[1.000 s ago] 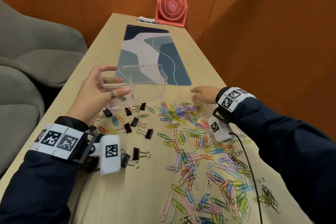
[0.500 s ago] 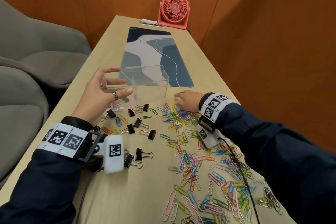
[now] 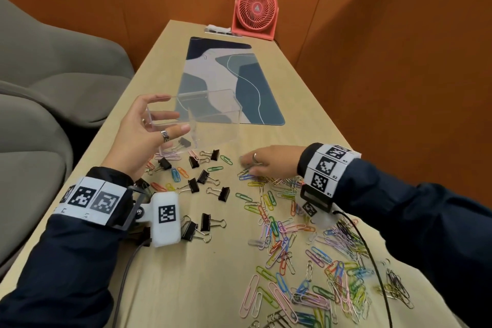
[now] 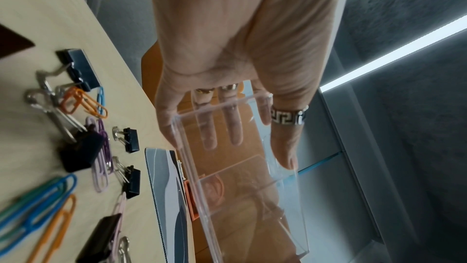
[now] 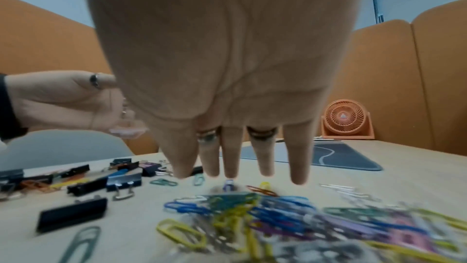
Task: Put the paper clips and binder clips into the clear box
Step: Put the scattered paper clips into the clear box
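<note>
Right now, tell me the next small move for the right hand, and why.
Probably close the fingers on the clips under them and lift. The right hand lies flat and open on the near end of the paper clip pile, holding nothing, while the left hand holds the clear box raised and seemingly empty beside it.

A light wooden desk (image 3: 207, 287) runs away toward an orange wall (image 3: 399, 34). On its far half lies a flat mat (image 3: 247, 82) with a wavy pattern in dark blue, grey-blue and pale lilac. Past the mat, at the far end, a coral-pink fan (image 3: 255, 9) stands upright, and just to its left lies a small white strip-like item (image 3: 217, 28), too small to identify. Grey upholstered chairs (image 3: 53, 61) sit beside the desk's left edge.
</note>
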A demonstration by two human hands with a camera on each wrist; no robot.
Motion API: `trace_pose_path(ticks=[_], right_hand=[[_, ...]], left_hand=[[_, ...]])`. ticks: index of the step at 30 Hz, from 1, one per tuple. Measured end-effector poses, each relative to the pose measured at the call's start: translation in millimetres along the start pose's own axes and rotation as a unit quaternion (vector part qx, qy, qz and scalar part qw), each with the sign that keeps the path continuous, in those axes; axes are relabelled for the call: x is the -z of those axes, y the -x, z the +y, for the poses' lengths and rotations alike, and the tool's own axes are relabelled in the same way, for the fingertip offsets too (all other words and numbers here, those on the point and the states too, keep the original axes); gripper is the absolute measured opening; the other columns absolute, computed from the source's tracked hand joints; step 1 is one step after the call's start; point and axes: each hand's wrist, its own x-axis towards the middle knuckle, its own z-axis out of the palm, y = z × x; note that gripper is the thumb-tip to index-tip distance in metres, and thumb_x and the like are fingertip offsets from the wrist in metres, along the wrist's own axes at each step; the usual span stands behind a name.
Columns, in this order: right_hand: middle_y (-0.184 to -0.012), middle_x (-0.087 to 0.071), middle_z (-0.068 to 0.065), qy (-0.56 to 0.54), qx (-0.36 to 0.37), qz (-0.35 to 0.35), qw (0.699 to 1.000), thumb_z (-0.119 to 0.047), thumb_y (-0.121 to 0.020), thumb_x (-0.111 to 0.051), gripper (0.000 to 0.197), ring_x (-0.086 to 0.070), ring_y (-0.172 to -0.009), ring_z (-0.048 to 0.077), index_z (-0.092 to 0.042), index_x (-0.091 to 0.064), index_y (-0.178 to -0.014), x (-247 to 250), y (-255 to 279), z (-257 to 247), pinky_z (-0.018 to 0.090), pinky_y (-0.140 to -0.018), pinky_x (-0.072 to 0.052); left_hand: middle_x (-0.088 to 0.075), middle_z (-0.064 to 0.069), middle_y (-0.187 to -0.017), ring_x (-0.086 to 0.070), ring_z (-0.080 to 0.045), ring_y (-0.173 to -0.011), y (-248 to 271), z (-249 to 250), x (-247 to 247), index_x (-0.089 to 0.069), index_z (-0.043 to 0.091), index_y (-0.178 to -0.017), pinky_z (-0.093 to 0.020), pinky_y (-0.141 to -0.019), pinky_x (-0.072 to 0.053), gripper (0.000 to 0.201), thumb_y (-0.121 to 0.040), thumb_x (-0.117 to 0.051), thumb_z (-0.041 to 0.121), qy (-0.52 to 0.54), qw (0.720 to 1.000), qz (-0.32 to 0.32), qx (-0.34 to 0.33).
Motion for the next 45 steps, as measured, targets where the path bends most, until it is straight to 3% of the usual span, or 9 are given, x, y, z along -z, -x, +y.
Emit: trace_pose_path(ticks=[4,11,16,19,23,30,34,41,45], right_hand=[[-0.158,-0.013,-0.002,0.010,0.051,0.005,0.999,-0.025,-0.101,-0.034,0.051,-0.025,-0.141,0.018,-0.016,-0.019,-0.149,4,-7,-26,0.024,-0.111,-0.018],[-0.159,-0.004,-0.004,0.053,0.037,-0.055,0.996,-0.032,-0.101,-0.032,0.054,-0.024,-0.142,0.019,-0.022,-0.012,-0.150,-3,-5,-16,0.030,-0.115,-0.017],[-0.155,-0.023,-0.008,0.004,0.000,-0.056,0.998,-0.038,-0.098,-0.039,0.049,-0.031,-0.139,0.015,-0.024,-0.033,-0.145,-8,25,11,0.029,-0.113,-0.021],[-0.139,-0.050,-0.002,-0.090,-0.043,0.067,0.993,-0.036,-0.097,-0.042,0.038,-0.047,-0.125,0.017,-0.023,-0.051,-0.132,0,29,29,0.028,-0.104,-0.033],[-0.145,-0.042,0.009,-0.136,-0.117,0.082,0.980,-0.041,-0.098,-0.039,0.052,-0.043,-0.130,0.024,-0.018,-0.032,-0.144,2,7,45,0.030,-0.106,-0.031],[-0.109,-0.047,0.004,-0.117,-0.100,0.022,0.988,-0.058,-0.080,-0.060,0.049,-0.053,-0.106,0.025,-0.027,-0.053,-0.117,-3,-1,34,0.038,-0.097,-0.043],[-0.115,-0.038,0.002,-0.117,-0.076,-0.012,0.990,-0.045,-0.069,-0.077,0.060,-0.044,-0.107,0.020,-0.029,-0.049,-0.119,-9,14,30,0.035,-0.096,-0.039],[-0.075,-0.043,-0.007,-0.188,-0.045,0.018,0.981,-0.022,-0.074,-0.078,0.040,-0.042,-0.059,0.006,-0.019,-0.056,-0.106,-21,21,36,0.018,-0.055,-0.036],[-0.080,-0.056,-0.004,-0.228,-0.072,0.041,0.970,-0.019,-0.075,-0.077,0.039,-0.055,-0.062,0.008,-0.011,-0.059,-0.109,-26,21,38,0.020,-0.057,-0.051]], left_hand=[[-0.064,-0.002,-0.109,-0.066,-0.022,-0.099,1,3,2,-0.053,0.040,-0.107,-0.045,-0.086,-0.053,0.057,-0.058,-0.076,0.022,-0.002,1.000,0.009,0.004],[-0.064,-0.003,-0.110,-0.066,-0.024,-0.102,1,2,3,-0.054,0.042,-0.104,-0.044,-0.086,-0.053,0.057,-0.055,-0.077,0.024,-0.016,1.000,0.010,0.007],[-0.065,-0.003,-0.110,-0.066,-0.020,-0.100,0,1,3,-0.054,0.043,-0.105,-0.045,-0.087,-0.053,0.058,-0.056,-0.078,0.025,-0.023,1.000,0.006,0.006],[-0.065,-0.003,-0.111,-0.066,-0.018,-0.099,1,2,2,-0.054,0.042,-0.106,-0.044,-0.087,-0.053,0.058,-0.056,-0.078,0.025,-0.022,1.000,0.001,0.004],[-0.064,-0.004,-0.111,-0.065,-0.019,-0.100,1,2,1,-0.054,0.041,-0.108,-0.043,-0.087,-0.052,0.060,-0.055,-0.078,0.024,-0.020,1.000,0.000,0.005],[-0.064,-0.004,-0.110,-0.065,-0.022,-0.101,1,0,0,-0.053,0.034,-0.115,-0.044,-0.085,-0.053,0.065,-0.056,-0.077,0.023,-0.020,1.000,0.000,0.006],[-0.064,-0.004,-0.111,-0.065,-0.020,-0.101,1,0,0,-0.053,0.038,-0.112,-0.046,-0.087,-0.052,0.063,-0.055,-0.078,0.025,-0.024,1.000,-0.001,0.008],[-0.064,-0.005,-0.112,-0.065,-0.018,-0.101,3,1,-2,-0.052,0.034,-0.115,-0.047,-0.088,-0.052,0.065,-0.057,-0.077,0.023,-0.022,1.000,-0.006,0.007],[-0.064,-0.005,-0.113,-0.065,-0.019,-0.101,4,1,-2,-0.053,0.038,-0.111,-0.045,-0.087,-0.052,0.061,-0.057,-0.077,0.023,-0.019,1.000,-0.012,0.005]])
